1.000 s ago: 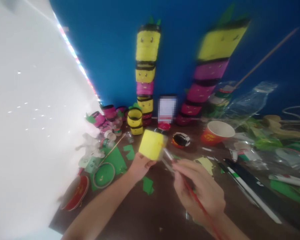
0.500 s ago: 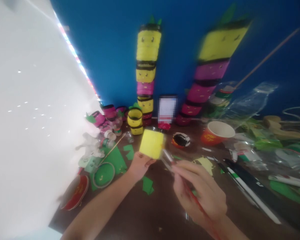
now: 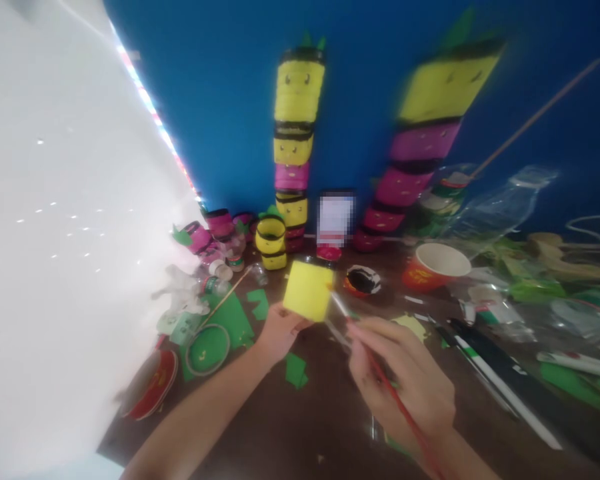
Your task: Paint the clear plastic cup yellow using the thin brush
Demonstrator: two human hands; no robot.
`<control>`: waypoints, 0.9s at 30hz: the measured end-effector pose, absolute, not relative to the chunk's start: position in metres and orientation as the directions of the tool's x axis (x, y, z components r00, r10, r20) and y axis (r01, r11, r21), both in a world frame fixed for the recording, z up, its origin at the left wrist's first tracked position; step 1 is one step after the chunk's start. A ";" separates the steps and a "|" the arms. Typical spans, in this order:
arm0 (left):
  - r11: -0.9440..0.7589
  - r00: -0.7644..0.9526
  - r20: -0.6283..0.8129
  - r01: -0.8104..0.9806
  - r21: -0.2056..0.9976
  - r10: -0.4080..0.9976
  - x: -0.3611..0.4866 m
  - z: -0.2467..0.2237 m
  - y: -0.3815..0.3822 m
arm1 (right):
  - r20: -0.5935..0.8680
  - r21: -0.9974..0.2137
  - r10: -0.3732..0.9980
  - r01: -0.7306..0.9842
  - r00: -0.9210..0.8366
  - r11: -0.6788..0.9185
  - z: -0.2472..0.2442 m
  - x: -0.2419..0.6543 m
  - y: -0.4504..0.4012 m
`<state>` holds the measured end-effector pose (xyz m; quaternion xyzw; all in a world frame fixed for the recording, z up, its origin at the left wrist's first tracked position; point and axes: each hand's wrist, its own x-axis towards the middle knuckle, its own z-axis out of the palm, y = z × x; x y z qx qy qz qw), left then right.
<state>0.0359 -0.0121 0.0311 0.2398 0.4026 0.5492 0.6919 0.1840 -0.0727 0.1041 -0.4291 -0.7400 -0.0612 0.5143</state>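
My left hand (image 3: pixel 281 330) is closed on the lower edge of a yellow painted cup-like piece (image 3: pixel 307 291), holding it up over the table. My right hand (image 3: pixel 403 373) pinches a red-handled paintbrush (image 3: pixel 393 393), its pale ferrule and tip pointing up and left at the piece's right edge. Whether the bristles touch the piece is too blurred to tell. Just beyond, a small cut cup of black paint (image 3: pixel 361 281) sits on the table. Green paper scraps (image 3: pixel 295 371) lie below the left hand.
Stacks of yellow and pink painted pots (image 3: pixel 294 143) stand against the blue wall. A red paper cup (image 3: pixel 436 267), clear plastic bottle (image 3: pixel 500 200) and pens (image 3: pixel 507 383) are on the right. Left are a round lid (image 3: pixel 207 350), a red bowl-like container (image 3: pixel 153 385) and a pixelated screen (image 3: pixel 335 220) behind.
The yellow piece has shifted slightly right and tilted a little. The paintbrush tip has risen along its right edge, with my right hand moving only slightly.
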 end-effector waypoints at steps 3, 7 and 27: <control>0.278 0.077 -0.287 -0.572 0.771 0.955 0.036 0.032 -0.012 | 0.795 -0.372 0.591 0.662 -0.135 0.651 0.103 0.183 -0.074; 0.277 0.075 -0.288 -0.580 0.766 0.955 0.036 0.030 -0.012 | 0.809 -0.401 0.564 0.546 -0.166 0.736 0.104 0.185 -0.080; 0.254 0.088 -0.248 -0.561 0.788 0.965 0.037 0.028 -0.011 | 0.833 -0.366 0.525 0.536 -0.177 0.761 0.104 0.190 -0.077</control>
